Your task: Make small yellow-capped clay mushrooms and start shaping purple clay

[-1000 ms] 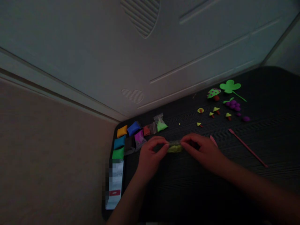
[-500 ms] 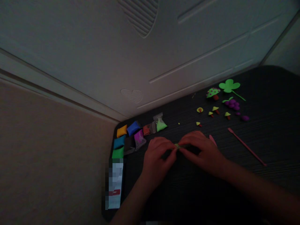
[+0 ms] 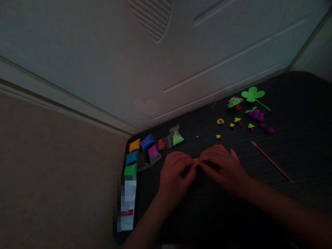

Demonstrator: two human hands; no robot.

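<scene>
Between the fingertips of both hands is a small piece of yellow-green clay (image 3: 196, 160), mostly covered by the fingers. My left hand (image 3: 176, 173) pinches it from the left, thumb and forefinger closed. From the other side my right hand (image 3: 221, 166) pinches it too, and the fingertips of both hands nearly meet. Beyond my right hand lie little clay mushrooms with yellow caps and reddish stems, one of them a mushroom (image 3: 219, 137) closest to the fingers. A tiny yellow crumb (image 3: 197, 136) rests on the dark table (image 3: 207, 214). Partly behind my right hand shows a pink tool (image 3: 234, 155).
At the left are several clay packets, among them a blue packet (image 3: 148, 141) and a light green bag (image 3: 177, 137), with a phone (image 3: 128, 207) below. Toward the back right lie a clover (image 3: 252, 94), a spotted mushroom (image 3: 234, 102), purple grapes (image 3: 256, 114) and a long pink stick (image 3: 272, 162).
The fingertips have drawn slightly closer together, and less of the yellow-green clay shows between them. The whole view has shifted a little; the table's other things lie as before.
</scene>
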